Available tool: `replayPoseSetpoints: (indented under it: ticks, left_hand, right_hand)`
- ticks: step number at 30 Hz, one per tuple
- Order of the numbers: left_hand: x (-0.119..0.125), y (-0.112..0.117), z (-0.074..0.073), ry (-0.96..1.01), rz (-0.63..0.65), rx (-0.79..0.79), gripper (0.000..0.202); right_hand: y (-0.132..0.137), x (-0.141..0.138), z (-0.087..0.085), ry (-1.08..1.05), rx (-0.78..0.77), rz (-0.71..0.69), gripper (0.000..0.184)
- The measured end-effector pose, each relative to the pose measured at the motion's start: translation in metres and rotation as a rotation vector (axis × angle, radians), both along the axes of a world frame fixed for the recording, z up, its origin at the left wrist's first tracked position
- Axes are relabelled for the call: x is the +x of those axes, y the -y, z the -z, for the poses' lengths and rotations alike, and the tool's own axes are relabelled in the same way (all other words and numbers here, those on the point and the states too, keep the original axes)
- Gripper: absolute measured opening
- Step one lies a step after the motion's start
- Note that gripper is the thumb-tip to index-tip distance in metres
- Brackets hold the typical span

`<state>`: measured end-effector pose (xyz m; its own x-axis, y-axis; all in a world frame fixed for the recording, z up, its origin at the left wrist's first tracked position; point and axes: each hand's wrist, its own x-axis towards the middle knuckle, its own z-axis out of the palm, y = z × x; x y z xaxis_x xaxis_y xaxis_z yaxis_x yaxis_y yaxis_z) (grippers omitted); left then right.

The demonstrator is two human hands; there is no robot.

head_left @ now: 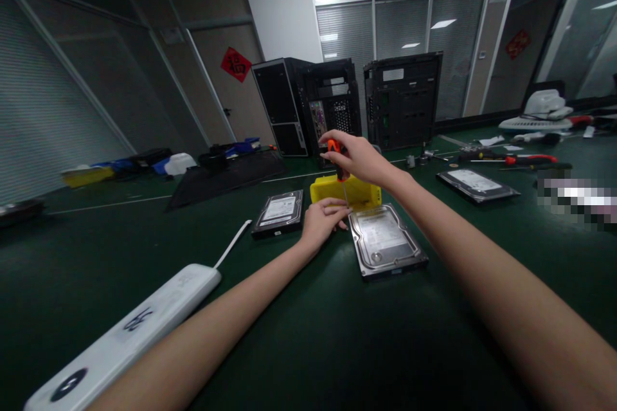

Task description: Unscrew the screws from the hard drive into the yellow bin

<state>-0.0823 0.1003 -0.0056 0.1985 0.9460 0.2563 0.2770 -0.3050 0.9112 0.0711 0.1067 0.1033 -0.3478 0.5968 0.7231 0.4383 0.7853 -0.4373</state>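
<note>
My right hand [359, 157] is closed round the orange and black handle of a screwdriver [337, 157], held upright with its thin shaft pointing down at the top left corner of a silver hard drive [385, 240]. My left hand [324, 218] rests beside that corner, fingers curled together near the shaft's tip; whether they pinch anything is hidden. Just behind both hands sits a yellow box [359, 192]. A second hard drive [279, 211] lies to the left of my left hand.
Two open black computer cases [308, 105] [402, 99] stand at the back of the green table [308, 334]. A third drive [477, 184], red-handled tools [527, 159] and a white helmet [542, 109] lie right. A white power strip [139, 327] lies near left.
</note>
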Motion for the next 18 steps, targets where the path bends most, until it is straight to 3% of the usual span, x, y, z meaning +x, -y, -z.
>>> replayPoseSetpoints:
  ticks: [11, 18]
  left_hand:
    - [-0.0002, -0.0015, 0.0003, -0.015, 0.001, -0.013, 0.030]
    - [0.0009, -0.0015, -0.0011, 0.008, 0.031, -0.006, 0.041]
  right_hand:
    - [-0.0021, -0.0011, 0.0014, 0.004, -0.008, 0.000, 0.030]
    - [-0.0017, -0.0013, 0.0005, -0.025, -0.060, 0.020, 0.028]
